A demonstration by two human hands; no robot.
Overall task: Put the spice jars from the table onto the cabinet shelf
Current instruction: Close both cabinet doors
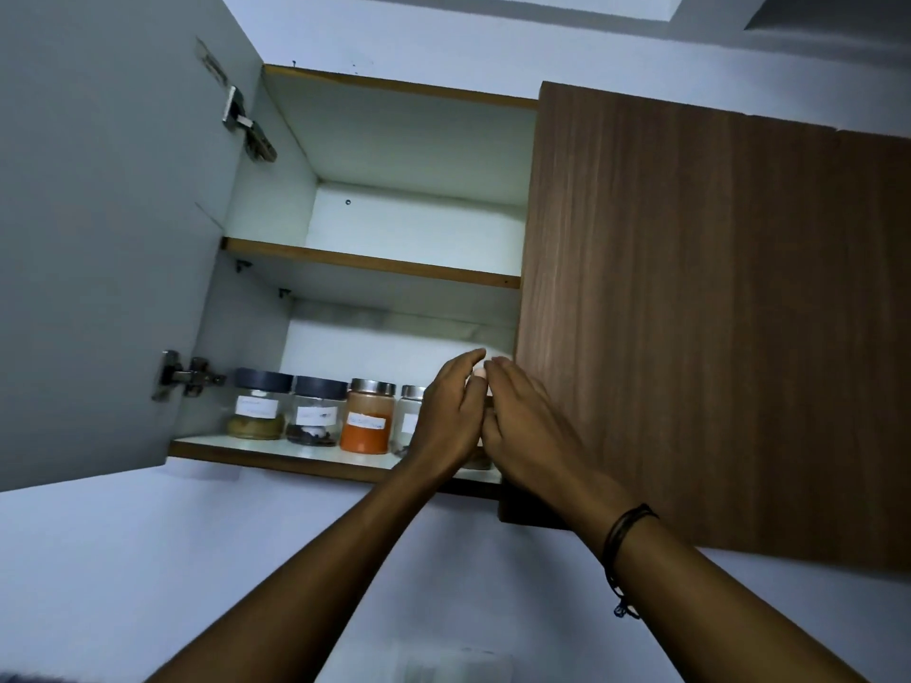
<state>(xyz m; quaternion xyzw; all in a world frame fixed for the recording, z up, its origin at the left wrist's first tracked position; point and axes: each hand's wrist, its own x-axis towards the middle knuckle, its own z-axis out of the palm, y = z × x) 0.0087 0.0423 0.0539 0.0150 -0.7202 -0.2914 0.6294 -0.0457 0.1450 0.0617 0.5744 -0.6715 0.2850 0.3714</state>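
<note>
The open wall cabinet's lower shelf [276,448] carries a row of spice jars. From the left stand two dark-lidded jars [256,411] [317,412], a steel-lidded jar of orange powder [367,419] and a clear steel-lidded jar [410,411] half hidden by my hand. At the row's right end a further jar [477,459] stands on the shelf, mostly covered, with only its pale top and base showing. My left hand [448,416] and my right hand [530,426] lie against its two sides, fingers nearly straight and pointing up.
The grey left door [98,239] is swung wide open with its hinges showing. The brown wooden right door [715,313] is closed right beside my right hand. The upper shelf [374,266] holds nothing visible. White wall lies below the cabinet.
</note>
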